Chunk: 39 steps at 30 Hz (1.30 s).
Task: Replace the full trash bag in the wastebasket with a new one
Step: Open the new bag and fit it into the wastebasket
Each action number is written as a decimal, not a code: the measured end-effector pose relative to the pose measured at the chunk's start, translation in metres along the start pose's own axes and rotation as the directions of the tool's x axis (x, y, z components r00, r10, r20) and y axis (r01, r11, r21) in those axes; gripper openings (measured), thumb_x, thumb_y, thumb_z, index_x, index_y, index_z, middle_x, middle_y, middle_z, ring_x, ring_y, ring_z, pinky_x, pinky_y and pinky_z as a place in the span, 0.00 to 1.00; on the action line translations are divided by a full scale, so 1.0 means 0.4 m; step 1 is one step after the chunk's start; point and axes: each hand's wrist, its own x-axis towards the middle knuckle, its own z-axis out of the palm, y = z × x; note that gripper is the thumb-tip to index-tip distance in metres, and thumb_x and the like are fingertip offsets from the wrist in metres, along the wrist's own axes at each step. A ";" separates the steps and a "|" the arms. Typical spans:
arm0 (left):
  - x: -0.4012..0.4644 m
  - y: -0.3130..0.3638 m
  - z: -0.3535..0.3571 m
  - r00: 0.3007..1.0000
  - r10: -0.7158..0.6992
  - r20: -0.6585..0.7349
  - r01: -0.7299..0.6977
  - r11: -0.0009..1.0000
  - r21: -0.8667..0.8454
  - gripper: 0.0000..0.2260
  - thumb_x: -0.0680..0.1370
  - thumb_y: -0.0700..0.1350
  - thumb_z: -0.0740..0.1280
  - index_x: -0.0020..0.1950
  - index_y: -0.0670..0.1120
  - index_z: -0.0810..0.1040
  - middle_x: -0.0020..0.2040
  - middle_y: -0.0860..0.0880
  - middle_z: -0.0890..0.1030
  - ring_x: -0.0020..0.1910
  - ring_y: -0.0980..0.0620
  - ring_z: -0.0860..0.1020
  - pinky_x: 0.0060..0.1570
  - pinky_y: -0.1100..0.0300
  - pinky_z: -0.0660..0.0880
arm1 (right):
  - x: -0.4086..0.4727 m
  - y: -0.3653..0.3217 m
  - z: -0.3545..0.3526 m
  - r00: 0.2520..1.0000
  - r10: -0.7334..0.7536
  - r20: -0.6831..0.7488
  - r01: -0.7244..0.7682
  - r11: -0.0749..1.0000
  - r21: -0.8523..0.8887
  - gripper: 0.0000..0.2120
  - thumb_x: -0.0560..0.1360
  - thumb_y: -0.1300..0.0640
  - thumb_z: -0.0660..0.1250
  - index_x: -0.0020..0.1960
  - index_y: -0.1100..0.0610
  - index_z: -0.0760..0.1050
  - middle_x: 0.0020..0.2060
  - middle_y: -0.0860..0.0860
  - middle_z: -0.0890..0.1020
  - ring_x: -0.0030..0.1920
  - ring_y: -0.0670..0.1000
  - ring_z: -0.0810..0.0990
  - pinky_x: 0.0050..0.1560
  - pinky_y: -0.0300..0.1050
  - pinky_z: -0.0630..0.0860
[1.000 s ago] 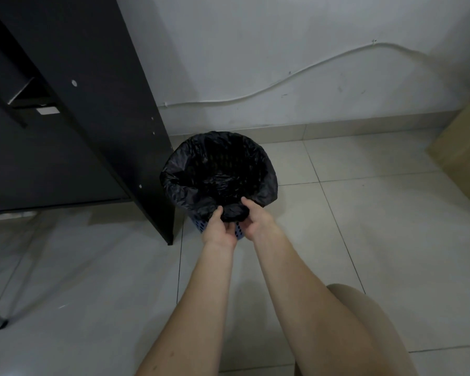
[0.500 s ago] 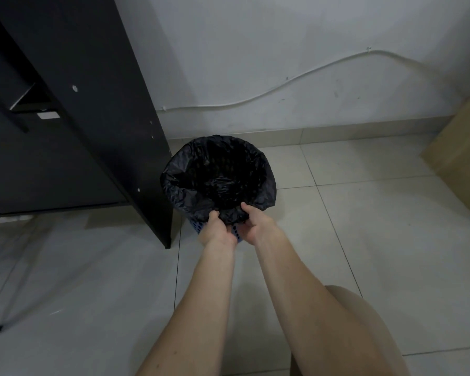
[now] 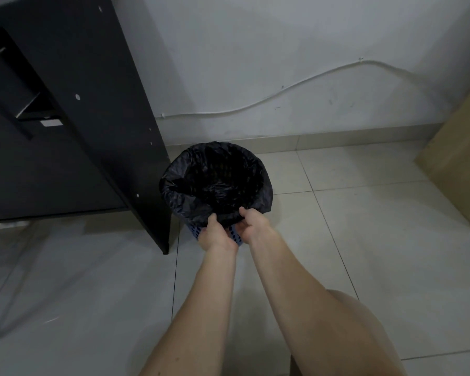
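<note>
Left hand (image 3: 217, 234): at the near rim of the basket, thumb up against the bag's folded-over edge, fingers curled under it; pinching the black plastic.
Right hand (image 3: 251, 223): just beside the left, thumb on top of the same folded edge, fingers tucked beneath; also gripping the plastic.
Gap between hands: narrow, a bunched fold of bag stretched across it.
Forearms: bare, reaching in from the lower edge of the view, converging on the basket.
Thin black plastic trash bag (image 3: 215, 183): lining the basket, mouth open and round, edge turned down over the rim all the way round, crinkled and glossy; inside too dark to tell contents.
Round blue perforated plastic wastebasket (image 3: 235, 236): standing upright on the floor, mostly covered by the bag; only a strip of blue wall with holes showing below the hands.
Pale grey tiled floor (image 3: 364, 240): carrying the basket; basket close to the far edge, near the skirting.
Black wooden desk side panel (image 3: 98, 104): just left of the basket, its foot on the floor beside it.
White wall (image 3: 282, 50): behind the basket.
White cable (image 3: 296, 86): running in a loose wave along the wall.
Light wooden panel (image 3: 456, 169): at the right edge, well apart from the basket.
Bare knee (image 3: 364, 335): lower right corner.
</note>
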 end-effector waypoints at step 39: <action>0.075 0.075 -0.116 0.977 0.211 0.041 -0.212 0.977 0.027 0.26 0.81 0.48 0.69 0.76 0.45 0.65 0.67 0.46 0.76 0.61 0.46 0.78 0.55 0.54 0.76 | -0.014 0.037 -0.175 0.995 0.032 -0.091 -0.048 0.982 -0.183 0.24 0.79 0.39 0.63 0.63 0.57 0.72 0.49 0.53 0.79 0.46 0.53 0.80 0.51 0.51 0.76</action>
